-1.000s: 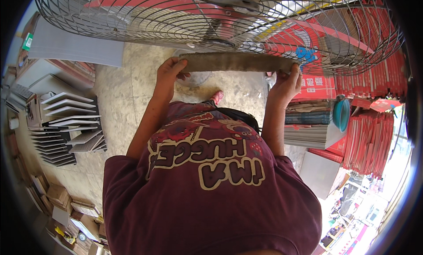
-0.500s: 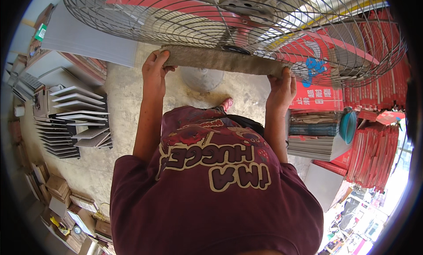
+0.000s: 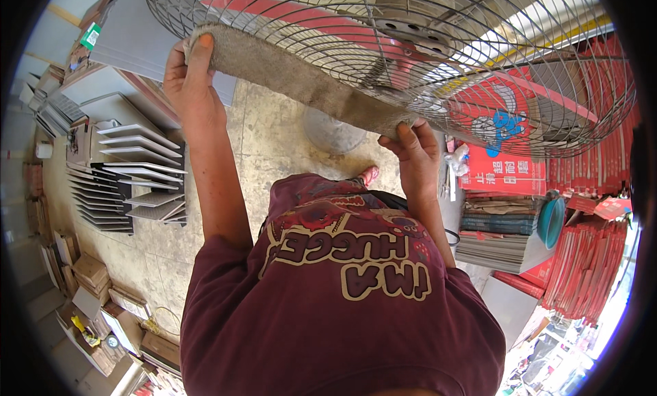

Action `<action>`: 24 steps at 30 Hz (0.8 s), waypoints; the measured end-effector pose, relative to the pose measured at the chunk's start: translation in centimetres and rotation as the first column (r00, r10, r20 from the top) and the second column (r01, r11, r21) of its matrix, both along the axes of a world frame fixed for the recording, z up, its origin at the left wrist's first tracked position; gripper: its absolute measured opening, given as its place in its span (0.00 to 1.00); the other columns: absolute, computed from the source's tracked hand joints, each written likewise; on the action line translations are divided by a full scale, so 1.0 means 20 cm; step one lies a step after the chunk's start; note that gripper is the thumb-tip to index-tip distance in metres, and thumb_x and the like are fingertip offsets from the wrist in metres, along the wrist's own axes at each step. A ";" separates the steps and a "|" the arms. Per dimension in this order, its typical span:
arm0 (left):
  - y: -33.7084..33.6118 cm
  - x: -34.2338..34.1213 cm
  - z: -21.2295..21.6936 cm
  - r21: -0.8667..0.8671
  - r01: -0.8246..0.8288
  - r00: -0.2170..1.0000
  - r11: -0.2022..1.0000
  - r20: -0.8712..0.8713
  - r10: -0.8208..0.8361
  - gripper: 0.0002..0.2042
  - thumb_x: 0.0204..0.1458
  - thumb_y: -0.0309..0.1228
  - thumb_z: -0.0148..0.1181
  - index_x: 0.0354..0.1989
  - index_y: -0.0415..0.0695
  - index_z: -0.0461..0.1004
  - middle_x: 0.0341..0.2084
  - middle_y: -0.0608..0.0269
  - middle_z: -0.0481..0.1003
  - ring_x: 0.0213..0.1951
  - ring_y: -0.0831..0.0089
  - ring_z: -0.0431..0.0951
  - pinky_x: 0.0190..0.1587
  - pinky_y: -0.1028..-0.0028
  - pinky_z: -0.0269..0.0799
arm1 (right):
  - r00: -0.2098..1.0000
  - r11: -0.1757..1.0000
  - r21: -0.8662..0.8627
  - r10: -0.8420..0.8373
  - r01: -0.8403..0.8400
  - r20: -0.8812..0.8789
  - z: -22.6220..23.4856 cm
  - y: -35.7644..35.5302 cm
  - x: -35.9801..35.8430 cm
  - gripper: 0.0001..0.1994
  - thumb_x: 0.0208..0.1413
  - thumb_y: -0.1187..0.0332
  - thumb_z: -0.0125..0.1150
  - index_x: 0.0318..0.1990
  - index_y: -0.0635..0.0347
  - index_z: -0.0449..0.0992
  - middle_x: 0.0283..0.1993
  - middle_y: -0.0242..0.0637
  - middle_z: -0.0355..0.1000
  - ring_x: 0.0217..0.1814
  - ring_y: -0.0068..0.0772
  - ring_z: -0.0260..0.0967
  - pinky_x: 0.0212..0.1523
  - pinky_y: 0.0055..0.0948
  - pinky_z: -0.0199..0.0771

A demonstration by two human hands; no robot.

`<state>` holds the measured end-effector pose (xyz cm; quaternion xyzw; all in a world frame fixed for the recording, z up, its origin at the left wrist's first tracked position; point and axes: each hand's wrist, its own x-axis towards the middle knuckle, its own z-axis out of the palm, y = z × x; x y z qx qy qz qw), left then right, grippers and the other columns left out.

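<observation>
Holds a long strip of coarse gray-brown cloth (image 3: 294, 74) out in front of the body, raised well above the concrete floor (image 3: 267, 132). Pinches the upper end firmly in the left hand (image 3: 196, 81), with the thumb laid along the near face and the fingers folded behind. Pinches the opposite, lower end in the right hand (image 3: 416, 149), between thumb and curled fingers. Stretches nearly straight from one closed grip to the other, slanting down from left to right, with some darker patches toward the right half.

Overlaps, in this view, the lower left part of a wire-caged fan (image 3: 404, 47) with red blades (image 3: 294, 16); impossible to tell about contact between cloth and wires. Beneath the strip, on the floor, a round gray base (image 3: 333, 132).

Wears a maroon T-shirt (image 3: 328, 348) with large printed lettering, and a pinkish-red shoe (image 3: 370, 175) just past the hem. Off to the left, a tile display rack (image 3: 140, 163) with slanted panels, and farther down, cardboard boxes (image 3: 92, 269). On the right, stacked red cartons (image 3: 588, 266), a teal bowl (image 3: 551, 221) beside them, and a pile of gray tiles (image 3: 493, 249) near the right forearm.
</observation>
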<state>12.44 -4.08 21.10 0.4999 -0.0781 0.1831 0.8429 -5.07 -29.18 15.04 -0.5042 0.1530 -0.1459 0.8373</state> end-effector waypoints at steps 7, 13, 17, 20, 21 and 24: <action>-0.11 -0.02 0.00 0.070 -0.061 0.997 0.996 0.054 0.057 0.05 0.48 0.25 0.61 0.32 0.40 0.73 0.27 0.71 0.74 0.29 0.87 0.68 0.36 0.85 0.63 | 0.997 0.994 0.087 -0.071 0.071 -0.009 -0.03 -0.02 -0.02 0.08 0.56 0.70 0.55 0.43 0.60 0.69 0.39 0.34 0.71 0.33 0.28 0.72 0.38 0.28 0.77; -0.19 -0.06 -0.08 0.117 -0.007 0.999 0.993 0.049 0.002 0.05 0.49 0.25 0.61 0.33 0.40 0.73 0.29 0.70 0.74 0.32 0.86 0.69 0.37 0.84 0.63 | 0.991 0.988 0.089 -0.130 0.129 0.009 -0.08 -0.11 -0.08 0.07 0.57 0.71 0.54 0.42 0.60 0.69 0.38 0.33 0.71 0.32 0.29 0.72 0.37 0.29 0.77; -0.25 -0.10 -0.13 0.142 0.050 0.999 0.989 -0.023 -0.047 0.05 0.49 0.24 0.60 0.33 0.40 0.72 0.29 0.70 0.73 0.32 0.86 0.68 0.38 0.84 0.63 | 0.979 0.976 0.093 -0.201 0.198 0.019 -0.09 -0.17 -0.11 0.07 0.56 0.71 0.54 0.42 0.60 0.69 0.38 0.33 0.71 0.30 0.28 0.71 0.36 0.29 0.76; -0.31 -0.12 -0.17 0.116 0.075 0.997 0.990 -0.045 -0.070 0.06 0.48 0.22 0.61 0.33 0.39 0.71 0.28 0.71 0.72 0.30 0.87 0.66 0.35 0.86 0.62 | 0.960 0.958 0.072 -0.280 0.278 0.021 -0.06 -0.22 -0.12 0.07 0.56 0.70 0.55 0.41 0.60 0.69 0.35 0.32 0.71 0.29 0.27 0.70 0.35 0.28 0.76; -0.32 -0.12 -0.18 0.116 0.078 0.996 0.990 -0.050 -0.073 0.06 0.48 0.22 0.61 0.33 0.39 0.71 0.28 0.71 0.72 0.30 0.87 0.66 0.35 0.86 0.62 | 0.953 0.952 0.066 -0.301 0.299 0.021 -0.06 -0.24 -0.13 0.07 0.56 0.69 0.55 0.40 0.60 0.69 0.34 0.31 0.71 0.29 0.27 0.70 0.34 0.28 0.76; -0.36 -0.14 -0.21 0.147 0.091 0.995 0.985 -0.052 -0.084 0.06 0.48 0.23 0.61 0.33 0.39 0.71 0.29 0.70 0.72 0.29 0.87 0.66 0.33 0.86 0.63 | 0.924 0.924 0.037 -0.382 0.381 0.029 -0.03 -0.29 -0.15 0.07 0.56 0.69 0.55 0.40 0.59 0.70 0.33 0.32 0.71 0.28 0.25 0.70 0.33 0.28 0.76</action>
